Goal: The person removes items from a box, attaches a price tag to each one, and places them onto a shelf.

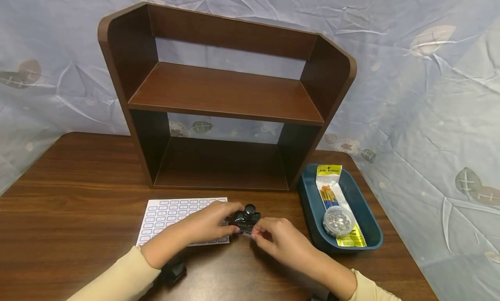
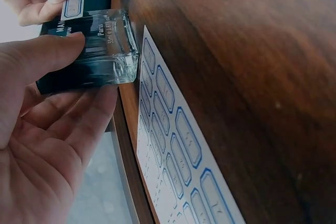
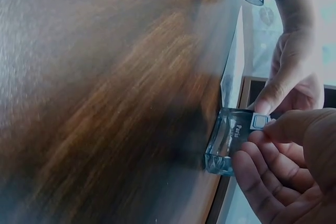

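In the head view my left hand (image 1: 207, 223) grips a dark glass perfume bottle (image 1: 245, 222) with a round black cap (image 1: 249, 211), thumb on the front and fingers behind. In the left wrist view the bottle (image 2: 100, 51) shows clear, thick glass at its base and printed lettering. My right hand (image 1: 287, 242) pinches a small white label sticker (image 2: 73, 7) with a blue border between thumb and finger. The right wrist view shows the sticker (image 3: 260, 121) over the bottle's front; whether it is stuck down I cannot tell. A sheet of label stickers (image 1: 168, 216) lies partly under my left forearm.
A brown two-tier shelf (image 1: 226, 90) stands behind the hands. To the right, a blue tray (image 1: 369, 218) holds a packet of artist brushes (image 1: 329, 179) and a round clear tub (image 1: 338, 221) of silvery bits. Patterned cloth (image 1: 441, 132) hangs around the wooden table (image 1: 78, 197).
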A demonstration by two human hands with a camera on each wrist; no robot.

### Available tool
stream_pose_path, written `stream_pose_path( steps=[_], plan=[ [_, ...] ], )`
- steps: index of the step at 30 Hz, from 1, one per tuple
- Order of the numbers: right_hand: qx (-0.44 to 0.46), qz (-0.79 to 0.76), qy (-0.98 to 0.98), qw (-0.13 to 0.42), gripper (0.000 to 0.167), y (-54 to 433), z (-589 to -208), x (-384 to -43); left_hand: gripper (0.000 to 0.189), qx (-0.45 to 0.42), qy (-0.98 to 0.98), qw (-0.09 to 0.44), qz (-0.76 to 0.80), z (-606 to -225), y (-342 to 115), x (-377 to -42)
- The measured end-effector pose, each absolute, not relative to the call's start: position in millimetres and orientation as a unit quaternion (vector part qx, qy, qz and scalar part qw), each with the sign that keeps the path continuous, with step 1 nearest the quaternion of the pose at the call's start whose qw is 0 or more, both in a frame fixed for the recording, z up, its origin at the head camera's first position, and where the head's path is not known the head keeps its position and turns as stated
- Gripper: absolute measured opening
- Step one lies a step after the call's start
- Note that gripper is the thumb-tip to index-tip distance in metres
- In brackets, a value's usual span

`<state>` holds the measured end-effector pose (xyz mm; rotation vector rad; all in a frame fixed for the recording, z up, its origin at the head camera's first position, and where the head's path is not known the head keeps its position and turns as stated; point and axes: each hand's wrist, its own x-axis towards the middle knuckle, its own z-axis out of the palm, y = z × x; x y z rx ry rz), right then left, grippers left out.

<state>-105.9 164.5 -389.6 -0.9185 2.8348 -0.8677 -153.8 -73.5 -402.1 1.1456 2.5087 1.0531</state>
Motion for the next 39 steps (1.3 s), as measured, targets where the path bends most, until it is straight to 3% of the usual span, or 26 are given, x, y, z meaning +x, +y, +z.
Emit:
stream_pose_path(
  steps=[21, 39],
  plan=[
    [-0.267, -0.245, 0.931, -0.046, 0.009, 153.2, -397.5, -98.4, 0.033, 0.386, 0.859, 0.066, 0.329, -402.9, -69.1, -154.2],
    [-0.245, -0.241, 0.938, -0.052, 0.009, 147.3, -397.6, -93.6, 0.025, 0.389, 0.865, 0.054, 0.313, -401.1, -66.6, -153.1]
  ],
)
